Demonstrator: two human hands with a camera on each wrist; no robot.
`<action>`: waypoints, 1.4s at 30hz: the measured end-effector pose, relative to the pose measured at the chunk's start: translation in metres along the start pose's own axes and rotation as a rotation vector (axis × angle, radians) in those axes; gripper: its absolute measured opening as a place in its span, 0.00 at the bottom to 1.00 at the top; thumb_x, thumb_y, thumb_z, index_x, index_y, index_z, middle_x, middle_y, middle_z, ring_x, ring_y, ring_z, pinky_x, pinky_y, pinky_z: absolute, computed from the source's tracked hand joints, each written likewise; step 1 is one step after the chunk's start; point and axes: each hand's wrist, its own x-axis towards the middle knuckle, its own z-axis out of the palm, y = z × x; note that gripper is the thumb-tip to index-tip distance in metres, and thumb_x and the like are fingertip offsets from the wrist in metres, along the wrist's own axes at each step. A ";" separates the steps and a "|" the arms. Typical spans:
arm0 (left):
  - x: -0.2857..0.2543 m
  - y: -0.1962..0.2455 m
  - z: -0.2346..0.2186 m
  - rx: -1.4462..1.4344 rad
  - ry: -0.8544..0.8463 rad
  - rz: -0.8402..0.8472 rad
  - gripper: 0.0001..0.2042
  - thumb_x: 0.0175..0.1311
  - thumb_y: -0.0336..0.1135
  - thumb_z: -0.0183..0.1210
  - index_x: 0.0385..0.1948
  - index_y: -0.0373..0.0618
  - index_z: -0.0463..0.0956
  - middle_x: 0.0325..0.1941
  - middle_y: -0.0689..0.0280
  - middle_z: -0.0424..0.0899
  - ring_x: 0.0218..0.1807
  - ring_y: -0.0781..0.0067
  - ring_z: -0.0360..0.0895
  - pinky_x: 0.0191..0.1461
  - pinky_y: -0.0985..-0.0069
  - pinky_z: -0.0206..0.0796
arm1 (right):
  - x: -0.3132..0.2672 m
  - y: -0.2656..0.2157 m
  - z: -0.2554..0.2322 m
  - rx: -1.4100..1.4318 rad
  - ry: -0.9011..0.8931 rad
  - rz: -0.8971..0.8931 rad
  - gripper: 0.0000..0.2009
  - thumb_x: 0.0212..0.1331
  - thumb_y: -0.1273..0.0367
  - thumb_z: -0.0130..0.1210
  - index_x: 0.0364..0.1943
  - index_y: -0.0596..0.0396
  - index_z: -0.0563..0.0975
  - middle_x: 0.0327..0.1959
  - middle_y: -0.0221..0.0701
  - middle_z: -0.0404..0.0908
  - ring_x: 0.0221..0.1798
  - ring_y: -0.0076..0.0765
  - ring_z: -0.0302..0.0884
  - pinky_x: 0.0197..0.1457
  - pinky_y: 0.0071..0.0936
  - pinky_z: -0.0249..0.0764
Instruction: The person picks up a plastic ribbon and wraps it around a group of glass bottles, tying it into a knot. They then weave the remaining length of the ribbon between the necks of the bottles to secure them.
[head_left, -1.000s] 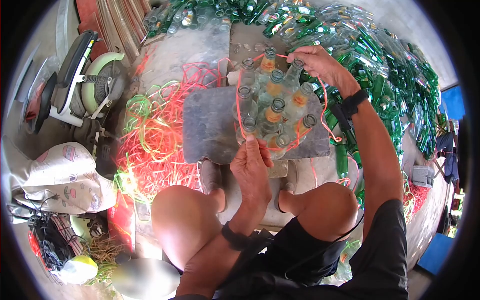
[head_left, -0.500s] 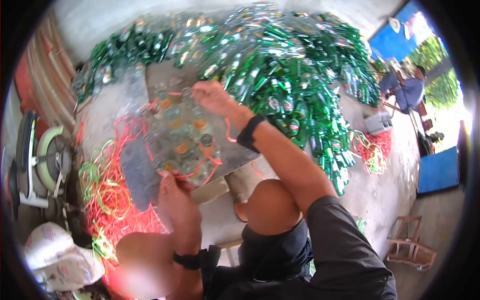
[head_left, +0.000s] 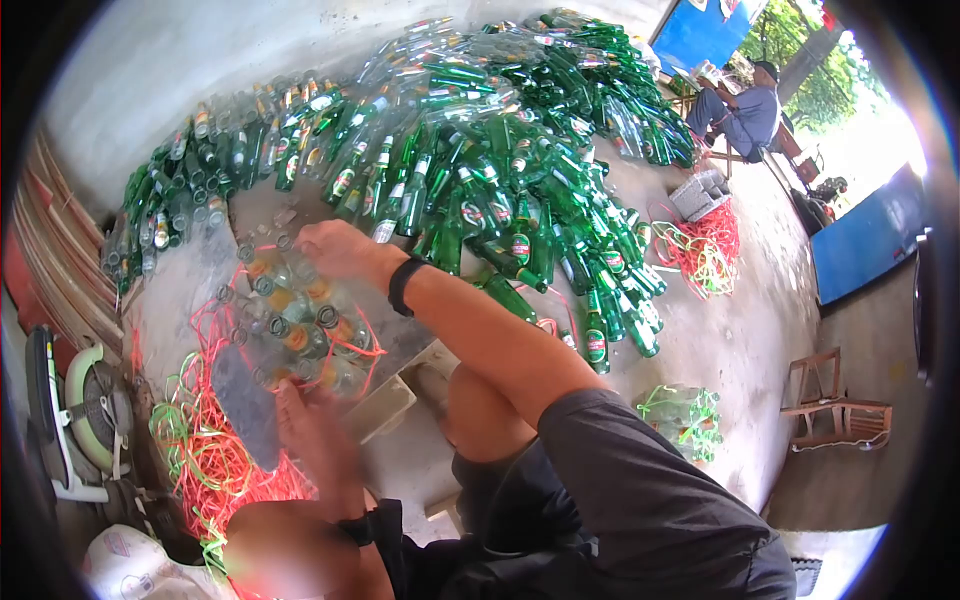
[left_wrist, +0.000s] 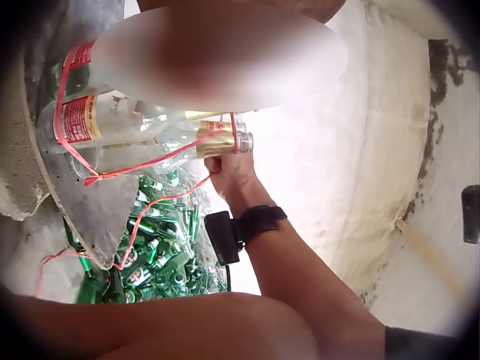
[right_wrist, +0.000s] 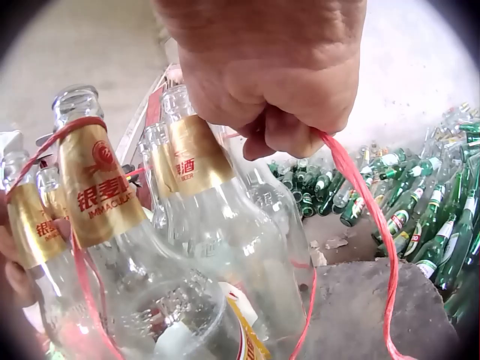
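Clear glass bottles (head_left: 298,335) with gold neck labels stand grouped on a dark slab (head_left: 246,405). Pink twine (right_wrist: 369,202) runs round their necks and low round their sides. The right hand (head_left: 342,252), at the far side of the group, pinches the twine with curled fingers; its tail hangs down in the right wrist view. At the near side is the left hand (head_left: 318,432), blurred, its fingers up against the bottle necks; what they hold is not clear there. In the left wrist view the right hand (left_wrist: 231,174) is beside the necks.
Green bottles (head_left: 520,200) lie heaped beyond the slab. Loose pink and green twine (head_left: 215,455) covers the floor at left, more (head_left: 705,250) at right. A tied bottle bundle (head_left: 682,422) and wooden chair (head_left: 835,405) stand right. A person (head_left: 745,110) sits at the back right.
The head view has swung to the right, so the bottles and both hands appear further left. The right hand still holds the twine at the far side, and the left stays at the near side.
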 end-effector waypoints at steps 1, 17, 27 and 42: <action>-0.002 0.003 0.003 -0.125 0.031 -0.064 0.10 0.76 0.41 0.56 0.44 0.46 0.78 0.36 0.70 0.81 0.32 0.80 0.76 0.38 0.78 0.71 | -0.002 -0.002 0.000 -0.004 0.005 0.001 0.11 0.62 0.69 0.50 0.42 0.54 0.83 0.40 0.48 0.85 0.46 0.58 0.84 0.51 0.46 0.80; -0.004 -0.010 -0.001 -0.097 -0.127 0.055 0.12 0.72 0.38 0.58 0.50 0.43 0.77 0.37 0.71 0.79 0.36 0.79 0.73 0.47 0.75 0.68 | -0.014 -0.007 0.008 0.020 0.163 0.087 0.12 0.64 0.64 0.52 0.36 0.57 0.82 0.36 0.50 0.84 0.44 0.63 0.82 0.48 0.51 0.78; -0.003 -0.018 -0.003 0.097 -0.203 0.229 0.12 0.73 0.43 0.60 0.38 0.44 0.76 0.33 0.71 0.76 0.36 0.80 0.72 0.48 0.76 0.68 | -0.016 -0.020 0.007 0.079 0.173 0.190 0.15 0.63 0.63 0.50 0.30 0.62 0.80 0.35 0.54 0.83 0.43 0.66 0.81 0.49 0.53 0.77; -0.002 -0.022 0.005 0.267 -0.114 0.327 0.13 0.74 0.45 0.60 0.38 0.44 0.77 0.33 0.73 0.77 0.33 0.83 0.69 0.41 0.80 0.64 | -0.027 -0.027 0.008 0.038 0.292 0.199 0.05 0.53 0.72 0.57 0.26 0.60 0.78 0.29 0.51 0.80 0.36 0.65 0.79 0.38 0.50 0.75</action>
